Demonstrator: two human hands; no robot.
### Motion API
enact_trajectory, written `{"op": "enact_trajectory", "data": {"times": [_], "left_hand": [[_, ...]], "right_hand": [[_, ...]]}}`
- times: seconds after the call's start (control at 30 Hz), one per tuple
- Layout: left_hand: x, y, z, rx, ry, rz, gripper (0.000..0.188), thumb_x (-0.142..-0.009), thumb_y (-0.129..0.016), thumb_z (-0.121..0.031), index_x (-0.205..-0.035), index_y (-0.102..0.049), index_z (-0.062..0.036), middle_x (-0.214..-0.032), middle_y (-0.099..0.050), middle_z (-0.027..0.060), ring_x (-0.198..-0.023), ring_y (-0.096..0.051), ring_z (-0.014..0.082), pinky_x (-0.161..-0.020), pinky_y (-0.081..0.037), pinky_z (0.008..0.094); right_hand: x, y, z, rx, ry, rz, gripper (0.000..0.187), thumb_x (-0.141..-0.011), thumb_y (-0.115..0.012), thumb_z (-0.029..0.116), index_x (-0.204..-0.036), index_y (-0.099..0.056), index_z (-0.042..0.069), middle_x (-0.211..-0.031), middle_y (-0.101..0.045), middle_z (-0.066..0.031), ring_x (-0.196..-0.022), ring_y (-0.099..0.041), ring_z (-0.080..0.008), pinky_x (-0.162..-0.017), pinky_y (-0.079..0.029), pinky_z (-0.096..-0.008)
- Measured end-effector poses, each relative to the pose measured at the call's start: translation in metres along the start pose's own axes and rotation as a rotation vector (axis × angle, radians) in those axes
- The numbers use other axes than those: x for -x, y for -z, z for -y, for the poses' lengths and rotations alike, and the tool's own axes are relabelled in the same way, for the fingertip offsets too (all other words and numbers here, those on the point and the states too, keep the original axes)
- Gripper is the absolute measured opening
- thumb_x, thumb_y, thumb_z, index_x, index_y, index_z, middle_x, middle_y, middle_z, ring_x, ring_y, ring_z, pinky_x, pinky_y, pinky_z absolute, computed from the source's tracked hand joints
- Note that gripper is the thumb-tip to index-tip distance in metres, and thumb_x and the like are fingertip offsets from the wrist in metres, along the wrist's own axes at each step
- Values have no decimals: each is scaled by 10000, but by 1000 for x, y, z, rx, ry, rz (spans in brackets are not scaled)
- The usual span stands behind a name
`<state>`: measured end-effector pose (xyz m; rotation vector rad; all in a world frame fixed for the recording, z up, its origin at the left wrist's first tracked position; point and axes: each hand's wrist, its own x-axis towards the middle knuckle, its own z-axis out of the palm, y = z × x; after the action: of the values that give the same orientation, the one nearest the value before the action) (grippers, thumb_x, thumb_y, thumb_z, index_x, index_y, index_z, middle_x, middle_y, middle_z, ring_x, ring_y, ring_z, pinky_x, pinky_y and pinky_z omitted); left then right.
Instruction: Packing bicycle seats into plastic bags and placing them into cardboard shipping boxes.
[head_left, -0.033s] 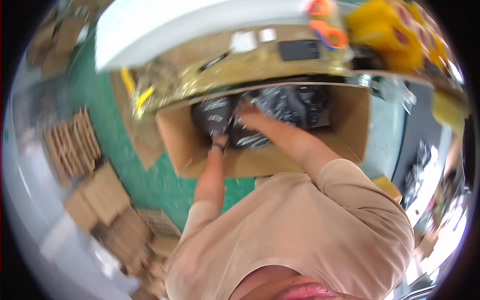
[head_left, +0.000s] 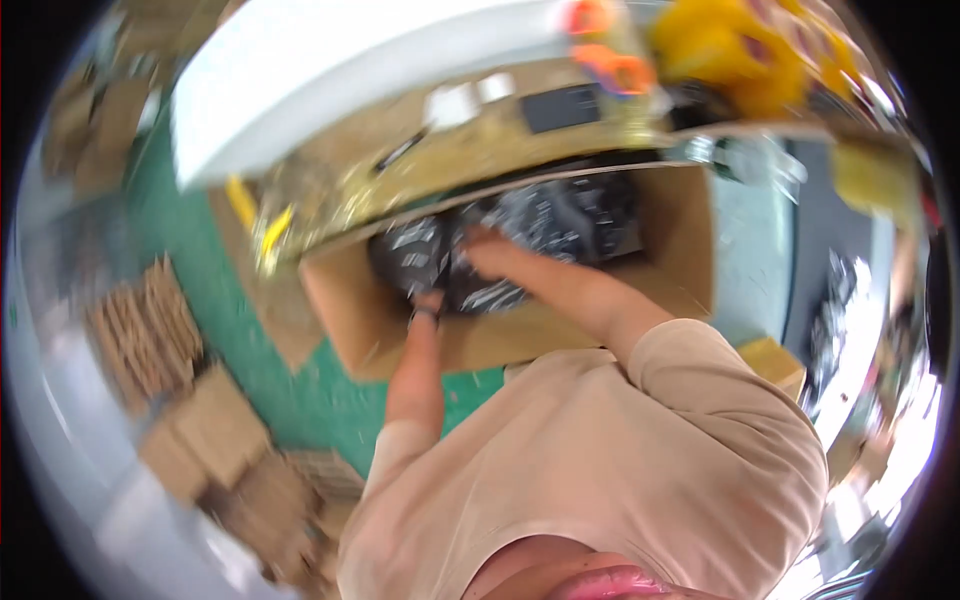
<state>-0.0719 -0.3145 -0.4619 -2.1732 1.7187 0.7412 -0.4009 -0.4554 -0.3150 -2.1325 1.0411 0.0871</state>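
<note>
Both my hands are down inside an open cardboard box, among shiny black plastic-wrapped packages. My left hand is at the near edge of the left black package, and its fingers are hidden. A dark band circles that wrist. Across the middle, my right hand reaches over the packages and touches or nearly touches the one beneath it. Its fingers are smeared by motion, so whether they grip the plastic is unclear. More black packages fill the box's right part.
Beyond the box is a bench with a pen, white papers, a dark flat rectangle and orange rings. Yellow packages lie far right. Folded cardboard is stacked on the green floor at left.
The whole view has shifted, with the box and bench now a little further left and the box lower. Both hands stay inside the box, with little visible change against the packages.
</note>
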Motion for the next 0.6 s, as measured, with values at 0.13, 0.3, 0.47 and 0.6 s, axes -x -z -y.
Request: {"op": "enact_trajectory", "data": {"times": [0.13,0.3,0.47,0.6], "left_hand": [[3,18,-149,282,421,69,941,-741,-895,-484,-1460,-622,60,-1410,-714,240,-1267,-713,408,-1079,-587,498],[94,78,-321,-20,-167,-566,839,-897,-827,-327,-1541,-486,89,-1543,-517,384,-1483,-487,484,-1265,-369,521],[194,108,-523,161,-776,-428,848,-938,-719,-200,-1656,-347,55,-1682,-397,305,-1563,-366,482,-1316,-262,554],[276,128,-655,123,-1038,-282,784,-957,-690,-172,-1640,-380,56,-1673,-420,290,-1546,-386,487,-1296,-287,570]], "right_hand": [[193,42,-107,-410,-126,-84,555,-853,-729,141,-1406,-703,101,-1246,-756,-231,-1192,-707,-425,-1069,-549,-499],[510,143,-233,-1478,-192,-544,530,-1080,-628,184,-1574,-524,21,-1315,-737,-159,-1163,-742,-250,-965,-633,-394],[837,115,-363,-477,-1262,-1496,581,-904,-798,232,-1417,-633,14,-1221,-757,-176,-1136,-739,-327,-945,-608,-428],[1003,72,-425,-158,-1967,-1037,733,-890,-791,208,-1546,-502,56,-1481,-610,-184,-1393,-580,-424,-1139,-496,-569]]}}
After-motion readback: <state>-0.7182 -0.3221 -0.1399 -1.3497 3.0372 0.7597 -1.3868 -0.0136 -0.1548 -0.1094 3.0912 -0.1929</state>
